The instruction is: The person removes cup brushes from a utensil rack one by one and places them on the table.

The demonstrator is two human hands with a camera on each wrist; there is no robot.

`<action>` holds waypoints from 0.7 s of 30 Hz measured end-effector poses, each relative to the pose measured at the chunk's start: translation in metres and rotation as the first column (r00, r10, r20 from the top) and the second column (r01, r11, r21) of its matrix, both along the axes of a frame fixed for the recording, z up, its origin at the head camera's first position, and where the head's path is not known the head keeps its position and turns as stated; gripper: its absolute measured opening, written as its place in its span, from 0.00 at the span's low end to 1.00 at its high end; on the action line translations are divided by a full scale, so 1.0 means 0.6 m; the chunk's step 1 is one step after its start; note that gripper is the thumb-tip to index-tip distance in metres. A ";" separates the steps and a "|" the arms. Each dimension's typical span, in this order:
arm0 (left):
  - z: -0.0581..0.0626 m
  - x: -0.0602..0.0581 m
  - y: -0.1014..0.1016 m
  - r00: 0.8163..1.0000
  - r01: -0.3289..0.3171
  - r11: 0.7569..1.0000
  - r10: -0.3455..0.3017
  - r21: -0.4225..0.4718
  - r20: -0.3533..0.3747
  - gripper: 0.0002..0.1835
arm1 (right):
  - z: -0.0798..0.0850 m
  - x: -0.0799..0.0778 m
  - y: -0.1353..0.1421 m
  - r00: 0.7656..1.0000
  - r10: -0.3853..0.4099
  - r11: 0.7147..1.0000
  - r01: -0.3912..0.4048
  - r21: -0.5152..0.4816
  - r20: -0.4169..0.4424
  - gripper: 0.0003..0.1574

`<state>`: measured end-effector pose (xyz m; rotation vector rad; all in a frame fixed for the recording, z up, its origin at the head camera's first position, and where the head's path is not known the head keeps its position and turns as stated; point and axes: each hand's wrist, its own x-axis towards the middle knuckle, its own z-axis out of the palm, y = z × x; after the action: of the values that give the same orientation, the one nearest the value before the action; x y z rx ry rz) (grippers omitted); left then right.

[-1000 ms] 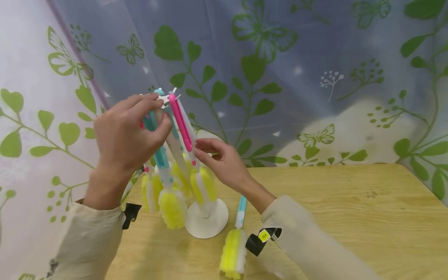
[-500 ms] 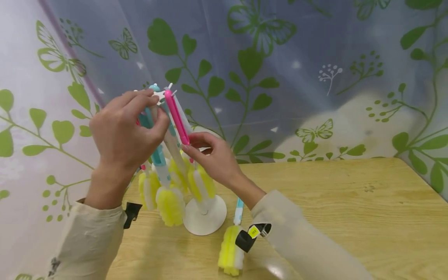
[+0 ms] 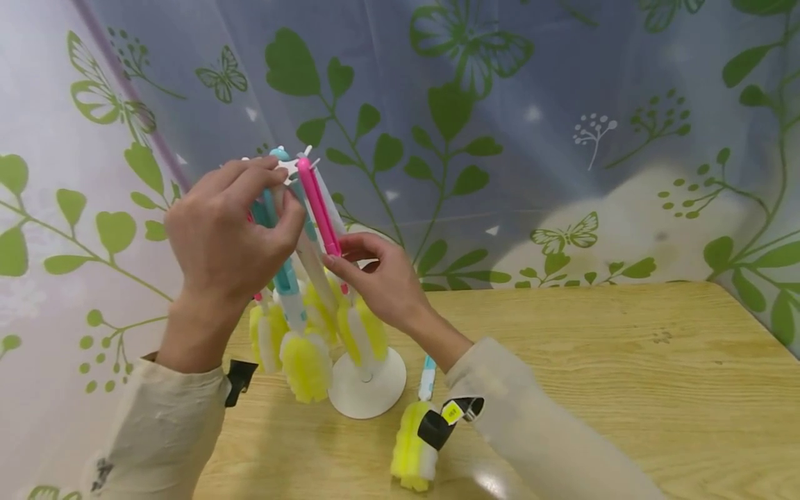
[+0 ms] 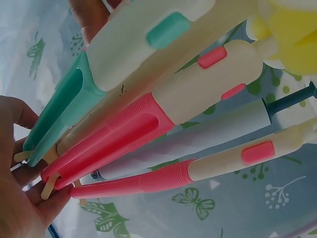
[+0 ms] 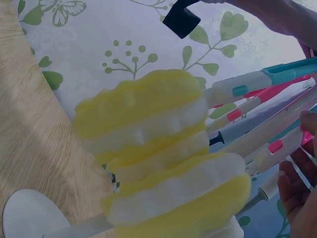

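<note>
A white stand with a round base (image 3: pixel 367 399) holds several sponge brushes hanging from its top. My left hand (image 3: pixel 231 232) grips the stand's top hub (image 3: pixel 289 169), where the brush handles hook on. With thumb and fingers my right hand (image 3: pixel 387 285) pinches the lower end of a pink brush handle (image 3: pixel 320 208), whose upper end hangs at the hub. A teal-handled brush (image 3: pixel 286 281) hangs in front, its yellow and white sponge head (image 3: pixel 306 368) low. In the left wrist view, a pink handle (image 4: pixel 111 131) and a teal handle (image 4: pixel 64 106) meet at hooks beside my left fingers.
Another sponge brush (image 3: pixel 409 444) with a teal and white handle lies on the wooden table (image 3: pixel 562 368), partly behind my right wrist's camera (image 3: pixel 435 429). A patterned curtain (image 3: pixel 375 83) hangs behind the table.
My right hand has moved left and slightly up onto the pink handle and now pinches it. My left hand stays at the stand's top. The view has shifted slightly.
</note>
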<state>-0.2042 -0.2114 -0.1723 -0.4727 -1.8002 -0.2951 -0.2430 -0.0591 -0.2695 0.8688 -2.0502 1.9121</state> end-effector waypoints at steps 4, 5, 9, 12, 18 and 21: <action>0.000 0.000 0.001 1.000 -0.005 1.000 0.005 0.003 0.009 0.14 | 0.009 0.003 0.009 1.000 0.020 0.998 -0.020 -0.060 -0.007 0.16; 0.000 0.000 0.001 1.000 -0.007 1.000 0.006 0.002 0.012 0.14 | 0.012 0.004 0.012 1.000 0.026 0.997 -0.027 -0.079 -0.010 0.16; -0.001 -0.001 0.004 1.000 -0.009 1.000 0.008 0.012 0.016 0.14 | 0.017 0.006 0.040 0.999 0.046 0.989 -0.046 -0.139 -0.007 0.14; -0.002 -0.002 0.006 1.000 -0.012 1.000 0.011 0.028 0.005 0.14 | 0.013 0.004 0.067 0.999 0.044 0.986 -0.041 -0.162 0.019 0.12; -0.003 -0.002 0.007 0.999 -0.030 0.999 0.031 0.035 -0.012 0.16 | -0.008 -0.006 0.120 0.993 -0.024 0.986 0.043 -0.163 0.113 0.13; -0.003 -0.001 0.006 0.999 -0.034 0.999 0.034 0.036 -0.010 0.17 | -0.026 -0.011 0.146 0.981 -0.079 0.986 0.103 -0.128 0.177 0.15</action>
<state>-0.2048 -0.2079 -0.1741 -0.4174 -1.7877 -0.2995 -0.2495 0.0286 -0.2851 0.5871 -1.9835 2.1123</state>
